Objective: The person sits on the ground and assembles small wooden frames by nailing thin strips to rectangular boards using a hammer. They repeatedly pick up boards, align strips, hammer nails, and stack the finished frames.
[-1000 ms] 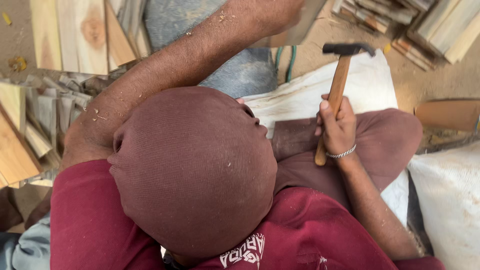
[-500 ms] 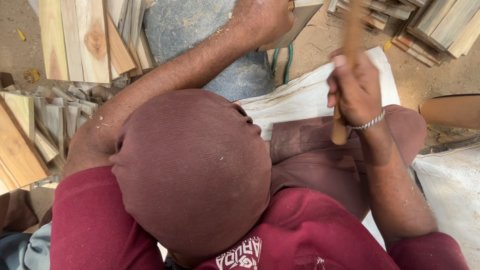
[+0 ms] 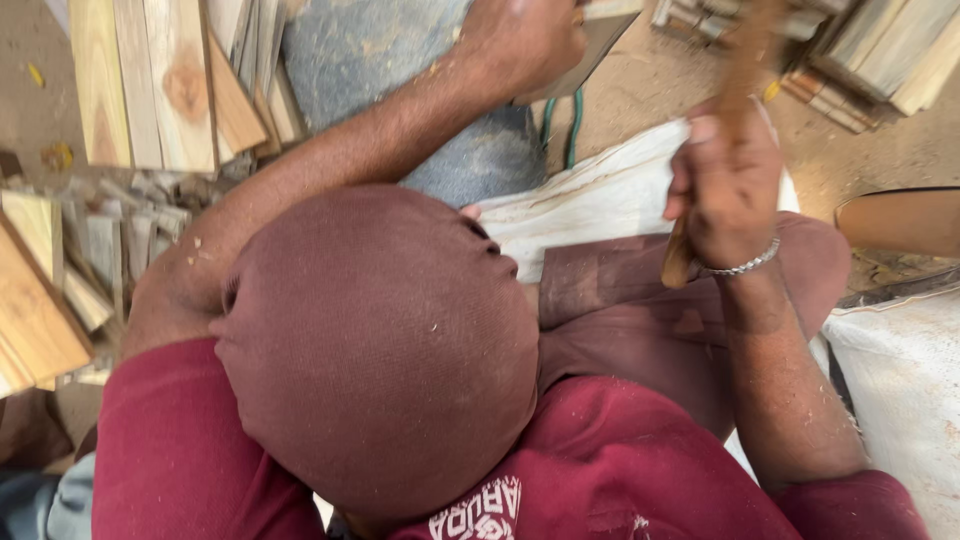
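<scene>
The right hand [image 3: 728,185], upper right of the frame, is fisted round a wooden handle [image 3: 680,262]; the hammer's head is blurred out of sight above, so the grip looks set for swinging. The left hand [image 3: 520,40], top centre, closes on a wood strip [image 3: 600,30], seemingly steadying it over a grey block [image 3: 390,60]. Planks [image 3: 150,80] lie stacked upper left, a white sack [image 3: 600,195] under the legs.
</scene>
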